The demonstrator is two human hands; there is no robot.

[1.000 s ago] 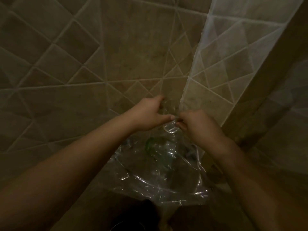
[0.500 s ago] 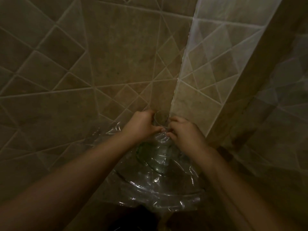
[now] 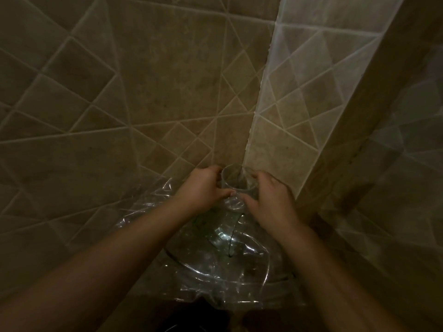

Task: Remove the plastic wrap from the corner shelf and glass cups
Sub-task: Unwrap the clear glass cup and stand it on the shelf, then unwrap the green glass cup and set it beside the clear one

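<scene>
The tiled walls (image 3: 148,97) meet in a corner, the right-hand face lit paler than the left; low in that corner sits the glass corner shelf (image 3: 223,271), its curved front edge catching the light, and over it the plastic wrap (image 3: 153,202) lies slack and crumpled, spilling to the left and down over the front; a second ago the film was pinched up between the two hands above the shelf, and now it has dropped lower and the rim of a glass cup (image 3: 236,178) stands bare against the corner, which I take to mean this cup is nearly free while the shelf is still covered; the left hand (image 3: 203,188) is closed on the wrap just left of the cup, thumb reaching across below the rim; the right hand (image 3: 271,200) is closed on the film on the other side, touching the cup's wall; whether other cups stand under the plastic I cannot tell in this dimness.
</scene>
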